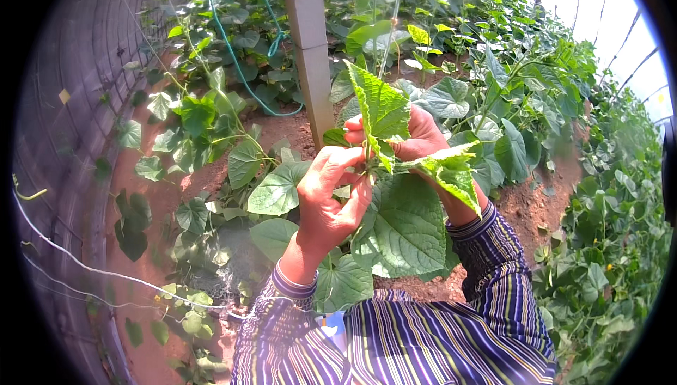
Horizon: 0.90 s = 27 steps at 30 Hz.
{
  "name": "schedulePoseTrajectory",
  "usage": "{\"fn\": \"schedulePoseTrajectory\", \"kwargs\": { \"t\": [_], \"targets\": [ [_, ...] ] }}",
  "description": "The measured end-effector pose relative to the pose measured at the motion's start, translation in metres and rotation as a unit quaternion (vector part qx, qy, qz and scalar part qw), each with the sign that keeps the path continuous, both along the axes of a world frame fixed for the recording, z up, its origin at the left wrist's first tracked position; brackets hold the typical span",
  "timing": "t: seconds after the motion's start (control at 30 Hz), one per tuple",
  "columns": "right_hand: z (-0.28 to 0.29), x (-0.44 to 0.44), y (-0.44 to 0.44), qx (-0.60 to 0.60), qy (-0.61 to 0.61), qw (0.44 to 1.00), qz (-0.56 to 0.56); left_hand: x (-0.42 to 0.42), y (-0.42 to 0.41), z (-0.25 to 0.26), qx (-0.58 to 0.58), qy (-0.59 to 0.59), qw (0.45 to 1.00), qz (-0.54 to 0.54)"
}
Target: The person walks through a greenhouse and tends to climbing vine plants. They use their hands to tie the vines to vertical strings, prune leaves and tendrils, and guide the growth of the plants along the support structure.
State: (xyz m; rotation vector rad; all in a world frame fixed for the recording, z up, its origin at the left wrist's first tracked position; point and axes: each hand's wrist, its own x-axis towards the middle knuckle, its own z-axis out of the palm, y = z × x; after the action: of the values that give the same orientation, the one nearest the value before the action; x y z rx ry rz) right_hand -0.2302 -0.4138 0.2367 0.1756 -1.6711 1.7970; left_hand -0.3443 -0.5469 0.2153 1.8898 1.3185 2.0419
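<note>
Both hands meet at the upper stem of a leafy vine, likely cucumber, in the middle of the view. My left hand [336, 189] pinches the stem between thumb and fingertips. Behind the young leaves, my right hand [418, 134] grips the same stem from the other side, its fingers partly hidden. A bright green young leaf [383, 104] stands upright over the fingers, and another crinkled leaf [455, 173] spreads out to the right. Below the hands hangs a broad dark green leaf [404, 226]. A pale string [395, 12] runs upward above the plant.
A concrete post [308, 41] rises just beyond the hands, with a teal rope [232, 57] looped at its left. White strings [111, 273] stretch from the left to my left sleeve. Dense vines [597, 279] grow at right; plastic sheeting [74, 94] forms the left side.
</note>
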Motion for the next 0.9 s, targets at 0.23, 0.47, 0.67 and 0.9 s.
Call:
{"fn": "schedulePoseTrajectory", "kwargs": {
  "t": [0.23, 0.47, 0.67, 0.9],
  "targets": [
    [-0.004, -0.020, 0.003, -0.022, -0.005, 0.998, 0.058, -0.003, 0.006, -0.010, -0.044, -0.108, 0.991, -0.057],
    [0.007, 0.009, -0.002, 0.017, -0.058, 0.996, 0.071, -0.017, 0.014, -0.022, -0.044, -0.177, 0.979, -0.087],
    [0.012, 0.018, -0.005, 0.040, -0.077, 0.995, -0.045, -0.013, 0.024, 0.006, -0.111, -0.184, 0.974, -0.076],
    [-0.010, 0.013, 0.007, -0.146, 0.005, 0.984, 0.101, -0.001, 0.030, 0.008, -0.108, -0.261, 0.946, -0.158]
  ]
}}
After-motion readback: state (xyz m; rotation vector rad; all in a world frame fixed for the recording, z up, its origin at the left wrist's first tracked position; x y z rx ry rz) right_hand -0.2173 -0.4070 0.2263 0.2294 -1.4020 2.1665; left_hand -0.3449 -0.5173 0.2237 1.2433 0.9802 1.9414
